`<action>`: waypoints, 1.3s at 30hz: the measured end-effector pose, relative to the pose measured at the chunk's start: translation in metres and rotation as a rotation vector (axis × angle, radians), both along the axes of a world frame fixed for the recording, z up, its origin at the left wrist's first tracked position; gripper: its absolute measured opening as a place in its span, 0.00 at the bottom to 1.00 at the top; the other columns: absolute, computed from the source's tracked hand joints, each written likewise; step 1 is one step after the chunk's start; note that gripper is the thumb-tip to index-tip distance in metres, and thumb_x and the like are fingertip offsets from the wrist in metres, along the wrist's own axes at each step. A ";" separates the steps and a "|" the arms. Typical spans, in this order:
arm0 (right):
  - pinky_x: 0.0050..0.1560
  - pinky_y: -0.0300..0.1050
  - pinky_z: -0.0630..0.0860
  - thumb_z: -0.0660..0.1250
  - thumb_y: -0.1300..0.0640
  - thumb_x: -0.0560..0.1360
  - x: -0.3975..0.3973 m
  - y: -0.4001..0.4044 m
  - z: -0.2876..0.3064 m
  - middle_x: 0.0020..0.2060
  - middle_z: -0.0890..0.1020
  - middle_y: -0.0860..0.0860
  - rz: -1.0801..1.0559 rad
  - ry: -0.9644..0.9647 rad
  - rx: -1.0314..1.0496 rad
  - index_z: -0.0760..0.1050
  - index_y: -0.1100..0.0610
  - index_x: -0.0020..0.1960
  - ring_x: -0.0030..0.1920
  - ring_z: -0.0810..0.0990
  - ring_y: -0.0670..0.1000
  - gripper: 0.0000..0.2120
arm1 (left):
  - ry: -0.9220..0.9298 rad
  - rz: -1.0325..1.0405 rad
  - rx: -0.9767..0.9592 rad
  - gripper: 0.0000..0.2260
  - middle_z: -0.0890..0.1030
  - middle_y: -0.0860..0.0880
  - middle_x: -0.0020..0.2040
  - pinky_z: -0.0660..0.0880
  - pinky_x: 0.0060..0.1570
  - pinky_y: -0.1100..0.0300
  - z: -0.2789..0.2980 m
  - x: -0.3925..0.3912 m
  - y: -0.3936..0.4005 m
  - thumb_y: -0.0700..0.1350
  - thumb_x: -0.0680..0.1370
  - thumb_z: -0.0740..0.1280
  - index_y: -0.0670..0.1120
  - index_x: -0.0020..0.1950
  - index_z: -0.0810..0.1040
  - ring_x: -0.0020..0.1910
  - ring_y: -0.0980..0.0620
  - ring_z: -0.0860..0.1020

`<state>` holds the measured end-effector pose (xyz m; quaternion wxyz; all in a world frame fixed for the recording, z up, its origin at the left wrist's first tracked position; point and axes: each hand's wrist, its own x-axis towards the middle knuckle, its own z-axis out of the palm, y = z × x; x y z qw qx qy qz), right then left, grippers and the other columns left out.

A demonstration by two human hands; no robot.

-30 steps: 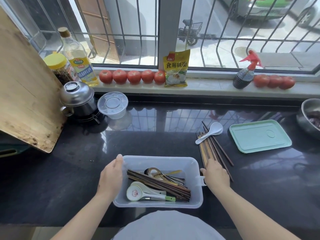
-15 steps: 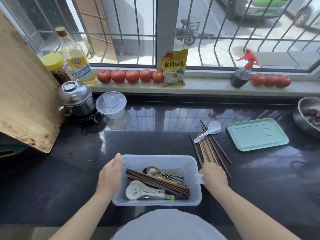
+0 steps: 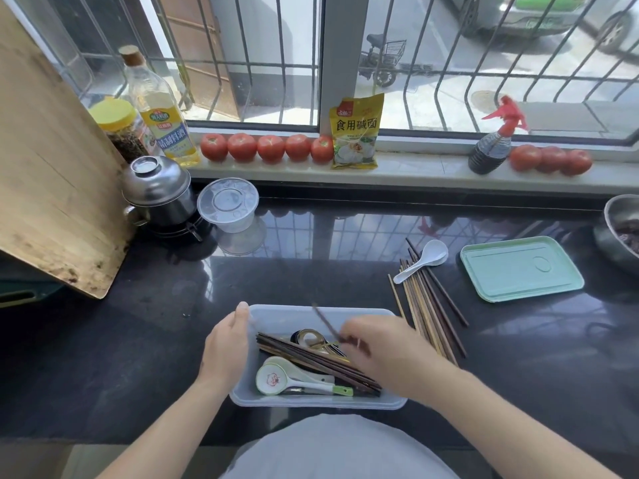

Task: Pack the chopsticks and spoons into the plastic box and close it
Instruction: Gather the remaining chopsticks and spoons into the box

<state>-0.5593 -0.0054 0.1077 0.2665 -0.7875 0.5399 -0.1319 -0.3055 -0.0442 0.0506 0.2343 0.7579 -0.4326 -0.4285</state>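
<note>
Dark wooden chopstick (image 3: 325, 323) in transfer: packing step in progress, box not yet closed.

Dark wood shows blurred above the right hand (image 3: 377, 354), whose fingers (image 3: 349, 335) appear to pinch the stick's lower end; blur prevents a firmer reading. The stick tilts up and leftward over the translucent rectangular plastic box (image 3: 311, 401), apart from the contents below. The left hand (image 3: 226, 347) rests against the box's left wall, fingers straight and pressed together, steadying it. Inside lie a bundle of dark chopsticks (image 3: 311, 361), a white ceramic spoon with red print (image 3: 276, 378) and metal spoons (image 3: 311, 338). Judged next: lower the stick parallel to the bundle, then release. Remaining on the black counter, just right of the box: loose mixed wooden chopsticks (image 3: 425, 305) and a plain white spoon (image 3: 423, 259); the pale green rectangular lid (image 3: 518, 267) lies beyond them.
</note>
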 end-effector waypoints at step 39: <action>0.41 0.48 0.72 0.65 0.59 0.76 -0.077 -0.008 -0.088 0.35 0.77 0.47 -0.776 -0.068 0.172 0.74 0.50 0.37 0.40 0.76 0.54 0.09 | -0.022 -0.022 -0.029 0.22 0.80 0.54 0.44 0.67 0.51 0.52 -0.005 0.001 0.000 0.58 0.87 0.52 0.50 0.43 0.79 0.48 0.49 0.76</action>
